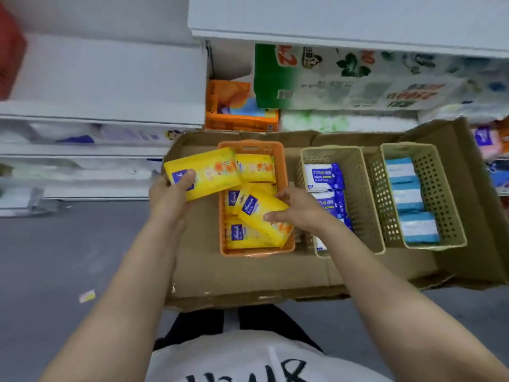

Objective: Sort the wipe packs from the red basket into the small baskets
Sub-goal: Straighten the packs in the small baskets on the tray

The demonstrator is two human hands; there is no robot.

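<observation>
My left hand [170,194] grips a yellow wipe pack [209,172] held above the left rim of the orange basket [282,161]. My right hand [297,208] holds a second yellow pack [261,213], tilted over the several yellow packs lying in that basket. Two beige baskets stand to the right: the middle beige basket [355,188] holds blue-and-white packs [325,176], and the right beige basket [440,188] holds light blue packs [405,194]. All three baskets sit on flattened cardboard [248,279]. A red basket [11,51] shows only partly at the top left.
White shelves [96,111] with tissue packs rise to the left and behind. An orange pack [239,106] and a green-and-white paper roll bundle [330,78] lie behind the cardboard. Grey floor [55,257] with a small scrap [87,295] lies to the left.
</observation>
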